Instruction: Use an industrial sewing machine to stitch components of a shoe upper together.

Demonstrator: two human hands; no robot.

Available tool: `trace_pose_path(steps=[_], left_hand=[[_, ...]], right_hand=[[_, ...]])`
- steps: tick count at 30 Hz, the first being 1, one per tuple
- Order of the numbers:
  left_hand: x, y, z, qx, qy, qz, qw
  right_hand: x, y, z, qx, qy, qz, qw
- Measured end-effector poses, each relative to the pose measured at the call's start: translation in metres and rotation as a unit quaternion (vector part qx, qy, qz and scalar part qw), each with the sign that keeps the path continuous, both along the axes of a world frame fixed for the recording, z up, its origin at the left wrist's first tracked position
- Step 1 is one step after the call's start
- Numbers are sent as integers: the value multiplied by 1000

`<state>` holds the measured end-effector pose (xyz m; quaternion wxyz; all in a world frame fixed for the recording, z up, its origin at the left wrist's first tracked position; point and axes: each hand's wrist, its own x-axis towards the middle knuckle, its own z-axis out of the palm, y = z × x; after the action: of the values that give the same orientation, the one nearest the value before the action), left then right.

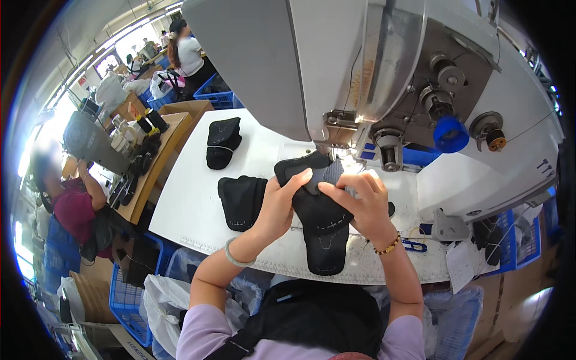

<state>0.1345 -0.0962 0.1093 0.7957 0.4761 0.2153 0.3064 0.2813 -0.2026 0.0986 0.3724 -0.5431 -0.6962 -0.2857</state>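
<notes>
Below the head of a white sewing machine, both my hands hold a black padded fabric piece with pale stitch marks. My left hand is closed on its left edge, thumb on top. From the other side my right hand pinches it, thumb and bent fingers near a grey patch. The piece's far end lies close to the needle area. Under it, another black fabric piece reaches to the table's front edge. Left of my hands lie a stack of black pieces and a tied bundle.
The white table has a ruler strip along its front edge. Blue thread snips lie by my right wrist. Blue crates and plastic bags crowd below the table. Another person sits at a machine on the left.
</notes>
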Motion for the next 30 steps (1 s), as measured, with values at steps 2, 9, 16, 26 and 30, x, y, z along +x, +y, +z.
trace_pose_path(steps=[2, 9, 16, 26, 30], left_hand=[[13, 4, 1, 1, -32, -4, 999], [32, 17, -8, 107, 1, 0, 994], [34, 22, -13, 144, 5, -6, 990], [26, 36, 1, 215, 39, -80, 973], [24, 44, -3, 223, 35, -106, 968]], right_hand=[[7, 0, -5, 5, 15, -20, 1000], [18, 2, -25, -25, 165, -7, 986], [19, 1, -26, -37, 187, -8, 982], [18, -2, -16, 18, 72, -31, 997], [20, -5, -20, 6, 73, 28, 997]])
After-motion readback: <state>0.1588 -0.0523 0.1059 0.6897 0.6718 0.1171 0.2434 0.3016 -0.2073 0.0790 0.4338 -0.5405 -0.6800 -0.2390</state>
